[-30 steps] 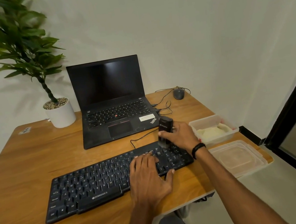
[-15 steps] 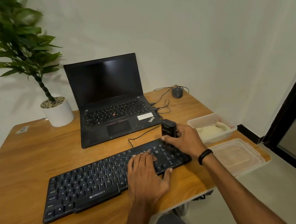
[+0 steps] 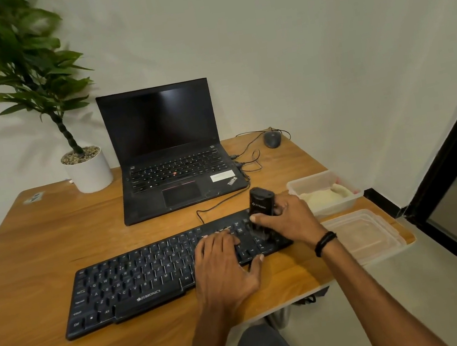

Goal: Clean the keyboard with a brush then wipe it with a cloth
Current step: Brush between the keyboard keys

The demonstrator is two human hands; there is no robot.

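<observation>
Two hands work on one black keyboard (image 3: 136, 280), which lies across the near half of the wooden desk (image 3: 36, 233), its left end angled toward us. We see our left hand (image 3: 224, 266) lying flat on the keys right of the middle, fingers (image 3: 216, 239) stretched forward and close together, thumb spread out over the front edge. Our right hand (image 3: 287, 219) is at the keyboard's right end, its fingers wrapped around a black brush (image 3: 260, 203) that stands upright with its lower end on the keys; the thumb presses on the side facing us. A dark band (image 3: 325, 242) circles that wrist.

From the keyboard, a thin cable (image 3: 220, 204) runs out at 12 o'clock toward an open black laptop (image 3: 170, 152) with a dark screen. At about 2 o'clock from the keyboard's right end, just beside the right hand, sits a clear plastic container (image 3: 307, 184) with a pale cloth (image 3: 325, 196) bunched inside. At 4 o'clock from that end, a clear lid (image 3: 363, 235) lies flat at the desk's right edge. Farther out, at 1 o'clock beyond the laptop's right side, a grey mouse (image 3: 272, 139) rests near the far corner with its cord looped on the wood. At 11 o'clock, left of the laptop, a green plant (image 3: 14, 57) rises from a white pot (image 3: 91, 172) filled with pebbles. Near the desk's far left corner lies a small label (image 3: 33, 197), too blurred for us to read.
</observation>
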